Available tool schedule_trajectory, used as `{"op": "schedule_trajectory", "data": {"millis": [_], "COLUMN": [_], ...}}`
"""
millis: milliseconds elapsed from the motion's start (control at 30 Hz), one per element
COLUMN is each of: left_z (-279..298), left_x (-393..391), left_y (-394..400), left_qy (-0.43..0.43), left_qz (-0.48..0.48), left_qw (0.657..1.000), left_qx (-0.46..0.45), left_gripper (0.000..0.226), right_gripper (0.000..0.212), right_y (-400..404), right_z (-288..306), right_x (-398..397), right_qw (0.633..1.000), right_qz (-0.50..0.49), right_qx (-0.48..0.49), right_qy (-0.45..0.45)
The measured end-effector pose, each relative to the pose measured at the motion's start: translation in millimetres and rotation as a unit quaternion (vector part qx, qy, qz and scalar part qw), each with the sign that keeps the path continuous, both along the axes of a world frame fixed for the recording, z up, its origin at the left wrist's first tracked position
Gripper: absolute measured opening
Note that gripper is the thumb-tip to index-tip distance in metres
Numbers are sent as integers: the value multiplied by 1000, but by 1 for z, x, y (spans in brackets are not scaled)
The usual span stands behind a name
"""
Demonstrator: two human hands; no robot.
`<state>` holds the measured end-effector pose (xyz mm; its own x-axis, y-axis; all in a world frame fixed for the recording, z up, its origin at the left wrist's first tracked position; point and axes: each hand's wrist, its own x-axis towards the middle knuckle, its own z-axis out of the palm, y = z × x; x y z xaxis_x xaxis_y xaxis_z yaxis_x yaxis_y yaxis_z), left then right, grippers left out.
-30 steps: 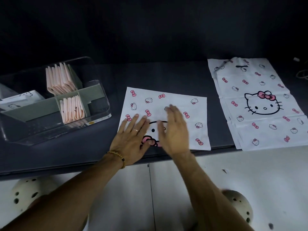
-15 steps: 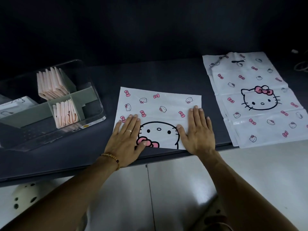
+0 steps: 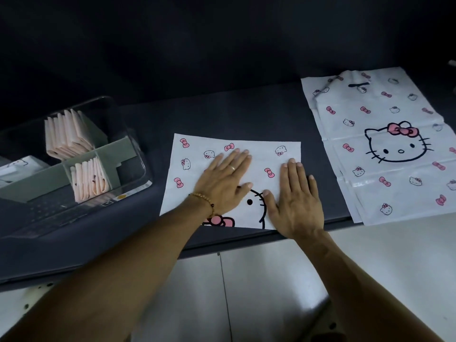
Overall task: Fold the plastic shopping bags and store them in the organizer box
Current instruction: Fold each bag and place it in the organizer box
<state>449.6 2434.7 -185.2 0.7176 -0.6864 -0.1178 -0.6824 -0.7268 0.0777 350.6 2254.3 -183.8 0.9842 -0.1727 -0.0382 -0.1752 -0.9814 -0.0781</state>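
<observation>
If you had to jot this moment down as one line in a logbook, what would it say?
step: flattening half-folded bag | left hand: flat on bag | right hand: flat on bag | unfolded bags: waiting right | organizer box: left, partly filled

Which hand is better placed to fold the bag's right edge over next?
Probably the right hand: it lies flat at the bag's right edge, while the left hand pins the middle.

Place unclear: a home or small shop corner. Dark counter (image 3: 234,112) against a dark wall, pale tiled floor (image 3: 246,292) below. Cartoon-print plastic bags (image 3: 385,144) laid flat; clear organizer box (image 3: 133,146) holds folded pink bags (image 3: 66,134).
</observation>
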Motion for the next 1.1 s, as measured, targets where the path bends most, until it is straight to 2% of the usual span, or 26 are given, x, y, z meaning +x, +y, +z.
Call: {"op": "schedule_trajectory", "data": {"millis": [200, 333, 500, 600, 700, 733, 867, 1100], "left_z": [5, 5, 2, -1, -3, -3, -2, 2], "left_x": [30, 31, 32, 32, 33, 33, 35, 34], "left_y": [48, 53, 53, 52, 55, 56, 57, 57], "left_qy": [4, 3, -13, -17, -15, -14, -14, 0], "left_qz": [113, 169, 179, 181, 177, 174, 177, 172], "left_qw": [994, 986, 984, 983, 984, 985, 984, 985], "left_qx": [-1, 5, 15, 10, 5, 3, 1, -3], "left_gripper": [89, 99, 103, 100, 92, 92, 104, 115], "right_gripper": [81, 81, 75, 61, 54, 54, 63, 81], "right_y": [0, 0, 14, 55, 99, 100, 49, -21], "right_z": [-1, 0, 13, 21, 21, 17, 4, 1], "right_x": [0, 1, 12, 52, 95, 101, 87, 61], "right_qw": [1000, 1000, 999, 995, 980, 981, 998, 999], "right_qz": [-6, -2, -29, 27, 80, 81, 50, -25], "right_qx": [2, 0, -1, 87, 182, 173, 36, 2], "right_qy": [3, 10, 18, -27, 8, 22, 31, 43]}}
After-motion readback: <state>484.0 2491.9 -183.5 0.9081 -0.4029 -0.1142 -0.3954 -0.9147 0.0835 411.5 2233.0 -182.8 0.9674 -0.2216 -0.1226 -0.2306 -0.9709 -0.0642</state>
